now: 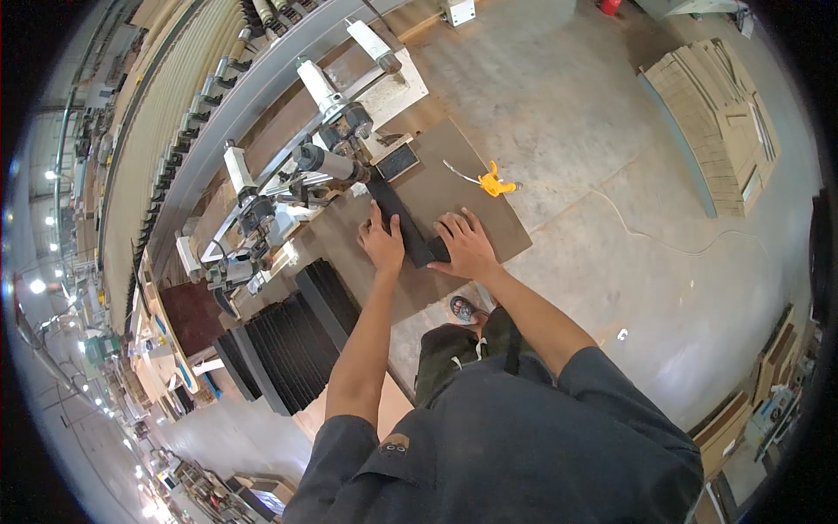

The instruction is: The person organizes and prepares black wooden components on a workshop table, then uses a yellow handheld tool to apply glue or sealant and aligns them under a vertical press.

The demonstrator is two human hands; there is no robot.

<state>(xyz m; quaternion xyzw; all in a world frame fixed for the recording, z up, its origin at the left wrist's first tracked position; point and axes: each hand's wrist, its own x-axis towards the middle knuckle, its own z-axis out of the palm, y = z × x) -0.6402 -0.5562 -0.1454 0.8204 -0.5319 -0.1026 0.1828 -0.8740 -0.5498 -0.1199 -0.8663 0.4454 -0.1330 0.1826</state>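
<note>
A long black bar (400,214) lies on the brown worktop, its far end by the machine's cylinders. My left hand (381,242) grips it from the left side, with the thumb over its top face. At the bar's near end, a short black piece (434,252) meets it at an angle. My right hand (467,248) is closed over that piece, fingers on the far side and thumb on the near side. The palm covers part of it. A small dark framed block (397,162) sits beside the bar's far end.
A yellow tool (495,181) with a pale hose rests on the brown worktop (449,148), right of the bar. Machine cylinders (323,92) stand along the left. Many black strips (292,349) are stacked near left. Cut boards (711,127) are piled at far right.
</note>
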